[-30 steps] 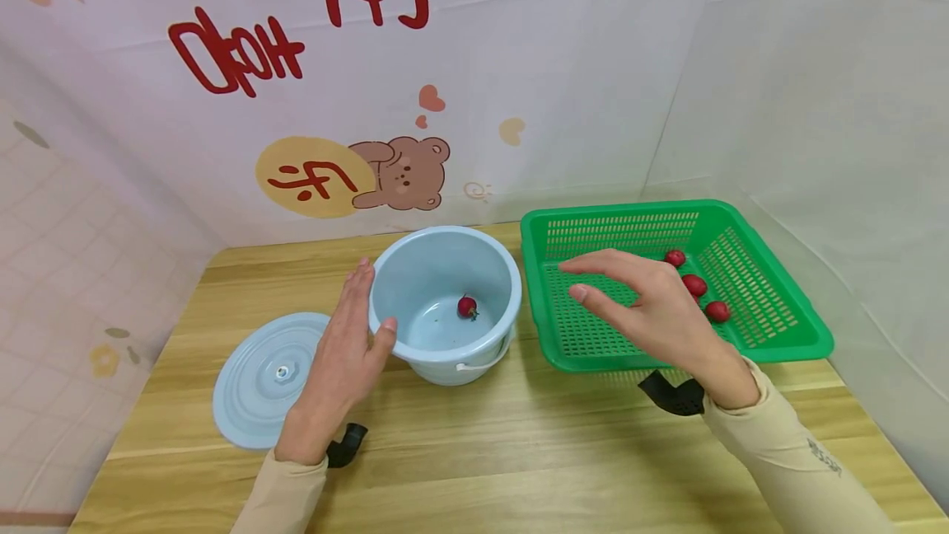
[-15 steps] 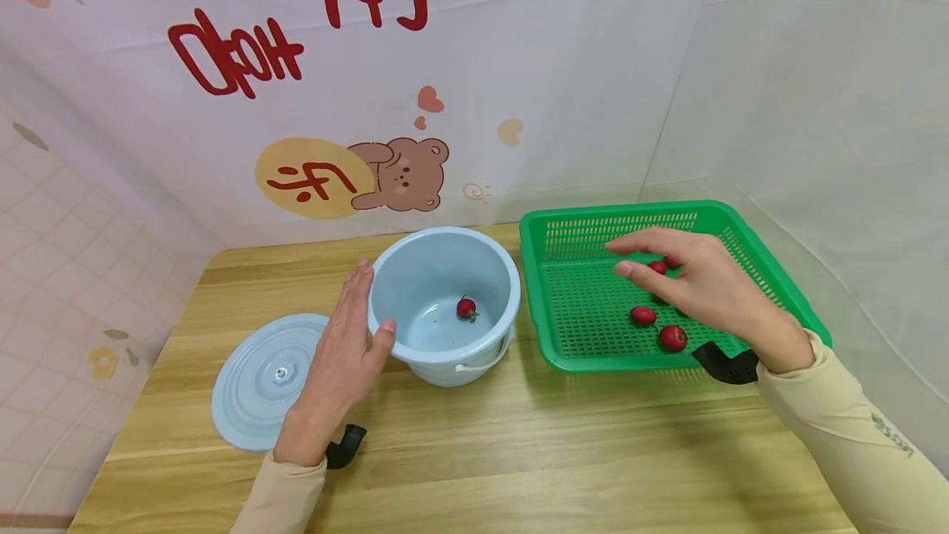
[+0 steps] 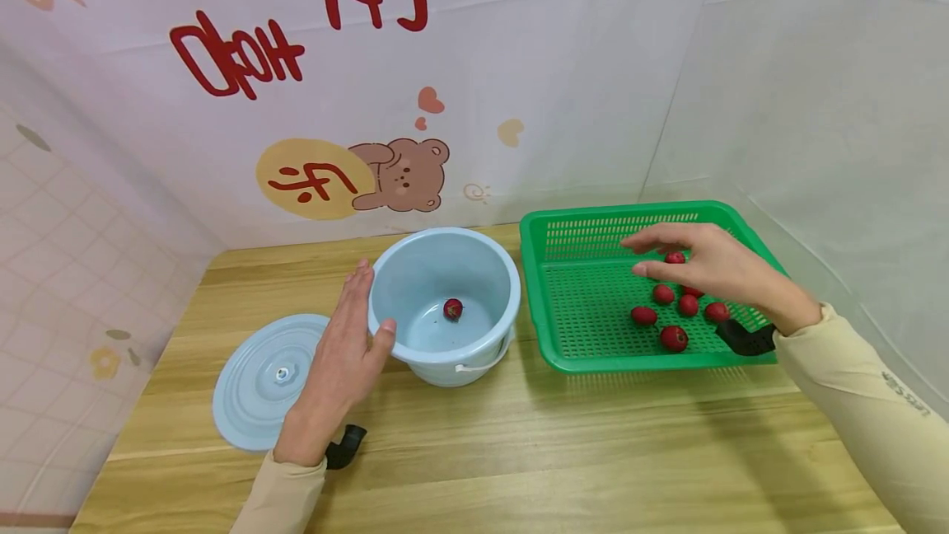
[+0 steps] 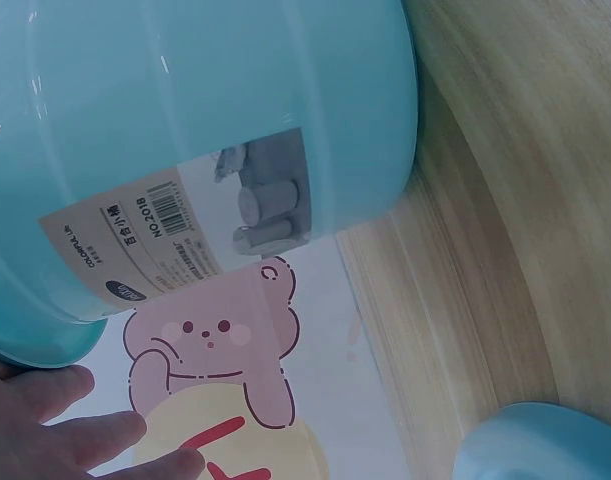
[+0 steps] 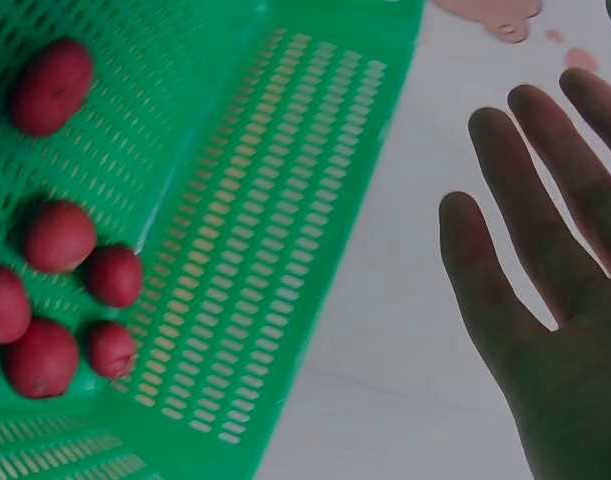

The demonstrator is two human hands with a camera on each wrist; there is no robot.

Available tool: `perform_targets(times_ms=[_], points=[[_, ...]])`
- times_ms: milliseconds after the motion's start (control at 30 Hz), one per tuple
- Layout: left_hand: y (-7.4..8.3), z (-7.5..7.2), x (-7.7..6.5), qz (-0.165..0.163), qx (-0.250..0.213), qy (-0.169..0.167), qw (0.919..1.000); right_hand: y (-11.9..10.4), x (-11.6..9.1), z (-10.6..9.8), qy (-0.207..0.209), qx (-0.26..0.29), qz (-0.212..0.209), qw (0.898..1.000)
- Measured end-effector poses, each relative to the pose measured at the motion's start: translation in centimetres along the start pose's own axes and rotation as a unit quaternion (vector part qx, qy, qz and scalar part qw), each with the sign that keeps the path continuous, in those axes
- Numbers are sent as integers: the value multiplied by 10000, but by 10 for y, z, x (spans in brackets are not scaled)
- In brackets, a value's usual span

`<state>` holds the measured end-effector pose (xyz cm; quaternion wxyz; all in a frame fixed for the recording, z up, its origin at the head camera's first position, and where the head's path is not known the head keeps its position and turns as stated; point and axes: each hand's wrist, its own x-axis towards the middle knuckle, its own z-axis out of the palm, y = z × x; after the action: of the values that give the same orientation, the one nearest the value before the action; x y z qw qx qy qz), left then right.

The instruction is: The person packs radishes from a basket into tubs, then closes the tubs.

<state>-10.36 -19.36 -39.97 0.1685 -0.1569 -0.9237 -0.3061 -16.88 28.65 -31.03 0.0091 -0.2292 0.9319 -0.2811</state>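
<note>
Near the bench's (image 3: 482,460) back edge, the bucket (image 3: 441,372) is presumably steadied by the left hand (image 3: 338,369), the basket (image 3: 582,295) overhung by the right hand (image 3: 713,266); both hands' fingers extended, empty.

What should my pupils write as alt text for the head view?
A person's empty right grip hovers over a green basket of red radishes, while the left grip rests against a blue bucket with one radish inside. A matching lid lies left of the bucket on the table.
</note>
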Motion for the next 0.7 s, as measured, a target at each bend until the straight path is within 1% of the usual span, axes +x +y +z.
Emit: perform_targets(times_ms=[133, 300, 533, 700], points=[[0, -1, 0, -15, -8, -26, 10000, 11, 3, 1, -408, 102, 269, 9988], [0, -1, 0, -10, -6, -47, 10000, 25, 6, 3, -872, 294, 457, 9947], [0, -1, 0, -49, 10, -75, 10000, 43, 10, 12, -1323, 377, 624, 9885], [0, -2, -1, -65, 27, -89, 9999, 53, 12, 16, -1584, 551, 754, 9830]])
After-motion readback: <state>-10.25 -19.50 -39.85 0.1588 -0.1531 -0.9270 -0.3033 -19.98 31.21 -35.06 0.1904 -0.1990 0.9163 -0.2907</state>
